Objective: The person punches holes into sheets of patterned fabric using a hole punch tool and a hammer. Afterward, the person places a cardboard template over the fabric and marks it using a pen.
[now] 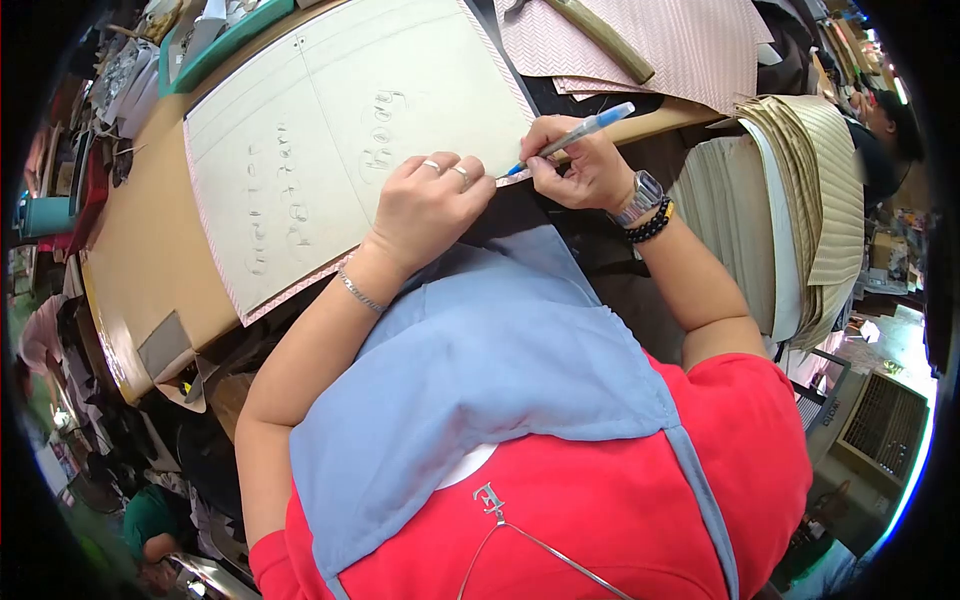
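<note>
In the head view my right hand (pixel 580 165) grips a blue-and-clear ballpoint pen (pixel 588 133). The pen's tip touches the near right corner of a cream pattern card (pixel 335 215), where a strip of pink herringbone material (pixel 290 295) shows along the edge. Close beside the tip, my left hand (pixel 432 200) rests on the card's near edge with curled fingers. Its thumb and fingertips are mostly hidden, so whether it pinches anything is unclear. Handwriting and ruled lines mark the card, which lies over the pink material.
A hammer (pixel 605 40) lies on pink herringbone sheets (pixel 690 60) at the far right. A thick stack of quilted beige sheets (pixel 800 190) stands on my right. The tan tabletop (pixel 140 250) extends left, with a teal tray (pixel 225 45) at the back. Another person (pixel 885 140) is at right.
</note>
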A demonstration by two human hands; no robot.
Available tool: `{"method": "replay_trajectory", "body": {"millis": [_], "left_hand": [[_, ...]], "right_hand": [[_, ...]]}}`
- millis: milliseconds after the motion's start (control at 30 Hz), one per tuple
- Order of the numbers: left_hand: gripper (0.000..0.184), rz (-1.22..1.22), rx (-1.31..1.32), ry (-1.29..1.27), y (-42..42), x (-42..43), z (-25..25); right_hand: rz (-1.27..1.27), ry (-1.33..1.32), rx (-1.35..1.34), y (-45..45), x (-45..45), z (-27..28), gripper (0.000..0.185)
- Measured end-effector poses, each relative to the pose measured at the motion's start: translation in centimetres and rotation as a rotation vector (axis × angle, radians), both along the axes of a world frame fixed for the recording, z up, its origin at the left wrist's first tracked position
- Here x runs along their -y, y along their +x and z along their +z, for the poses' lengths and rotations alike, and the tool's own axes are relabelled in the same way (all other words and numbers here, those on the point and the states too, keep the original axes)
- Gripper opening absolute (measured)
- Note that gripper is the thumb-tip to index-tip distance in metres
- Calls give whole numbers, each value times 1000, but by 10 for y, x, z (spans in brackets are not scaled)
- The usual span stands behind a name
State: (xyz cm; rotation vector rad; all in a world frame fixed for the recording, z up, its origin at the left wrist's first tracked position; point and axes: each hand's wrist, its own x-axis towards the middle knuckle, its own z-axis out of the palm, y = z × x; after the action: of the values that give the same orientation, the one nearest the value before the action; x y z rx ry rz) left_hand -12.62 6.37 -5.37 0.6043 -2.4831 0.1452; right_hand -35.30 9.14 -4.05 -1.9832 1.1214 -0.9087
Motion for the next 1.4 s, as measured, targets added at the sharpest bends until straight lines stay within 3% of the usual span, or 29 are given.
{"method": "replay_trajectory", "body": {"millis": [767, 867, 900, 933, 1033, 1100, 1167, 1267, 1400], "left_hand": [[7, 36, 24, 59, -3, -3, 7], [8, -23, 34, 246, 6, -1, 20], [13, 63, 5, 286, 14, 1, 26], [19, 149, -25, 316, 27, 5, 34], [48, 532, -65, 252, 88, 32, 42], [56, 887, 27, 91, 138, 41, 31], [60, 1013, 17, 128, 186, 45, 14], [58, 908, -424, 864, 226, 46, 0], [50, 956, -306, 725, 233, 39, -3]], "right_hand": [[55, -236, -44, -6, 8, -6, 8], [-115, -15, 279, -7, 4, -4, 4], [-182, 95, 554, -4, 2, -4, 11], [-195, 70, 615, -6, 5, 2, 14], [-374, -160, 179, -10, 9, -9, 16], [-424, -241, -146, -7, 8, -12, 24], [-445, -230, -311, 6, 2, -9, 29], [-485, -212, -465, 19, 1, -7, 31], [-528, -204, -607, 37, -3, 3, 28]]}}
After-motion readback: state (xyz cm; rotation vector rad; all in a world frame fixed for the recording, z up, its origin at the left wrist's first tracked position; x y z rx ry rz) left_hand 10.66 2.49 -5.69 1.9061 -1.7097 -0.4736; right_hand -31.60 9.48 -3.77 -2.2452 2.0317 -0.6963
